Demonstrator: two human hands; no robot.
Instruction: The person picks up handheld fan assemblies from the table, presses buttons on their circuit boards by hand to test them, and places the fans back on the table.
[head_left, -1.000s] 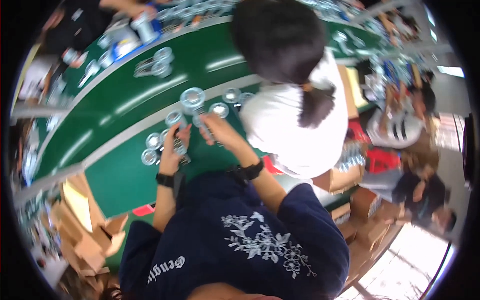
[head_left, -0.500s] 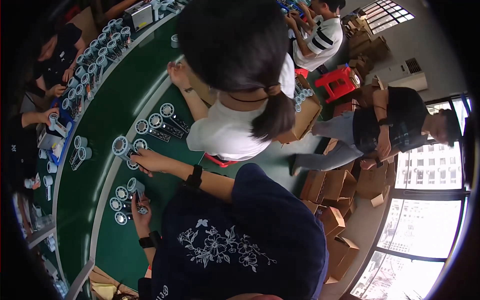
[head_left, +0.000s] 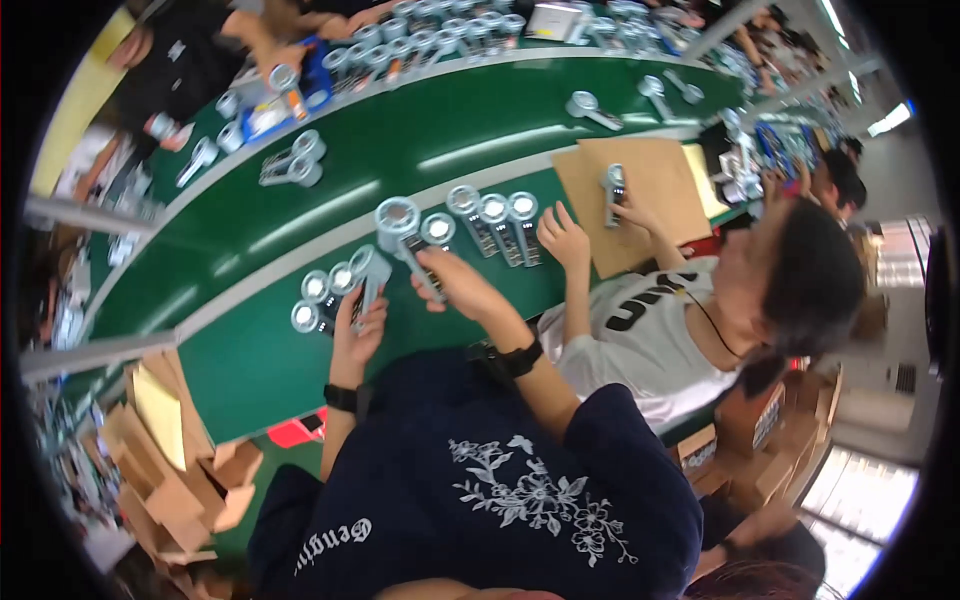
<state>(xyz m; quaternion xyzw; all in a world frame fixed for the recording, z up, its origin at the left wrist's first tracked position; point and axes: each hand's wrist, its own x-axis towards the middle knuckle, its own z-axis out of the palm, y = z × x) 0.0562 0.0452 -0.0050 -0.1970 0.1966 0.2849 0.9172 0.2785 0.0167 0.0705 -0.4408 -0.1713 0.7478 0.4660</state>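
Note:
My right hand (head_left: 462, 284) is closed round the handle of a pale blue-grey handheld device (head_left: 397, 214) with a ring-shaped head, raised over the green table. To its left, my left hand (head_left: 360, 328) wraps the dark handle of a similar device (head_left: 371, 264), its head tilted up. Beside the left hand lie several more such devices (head_left: 315, 287), heads away from me. Partly behind the raised device is another one (head_left: 437, 229). Three more (head_left: 493, 209) lie side by side further right, with dark, parts-filled handles showing.
A green conveyor belt (head_left: 400, 160) with a pale rail curves beyond the table (head_left: 235, 375). On the right a co-worker's hand (head_left: 632, 208) holds a device over a cardboard sheet (head_left: 655, 165). A blue tray (head_left: 318, 75) stands opposite. Cardboard boxes (head_left: 165, 480) lie at lower left.
The view has swung round, so the table now lies across it and the co-worker appears at the right. Both my hands keep their hold on their devices.

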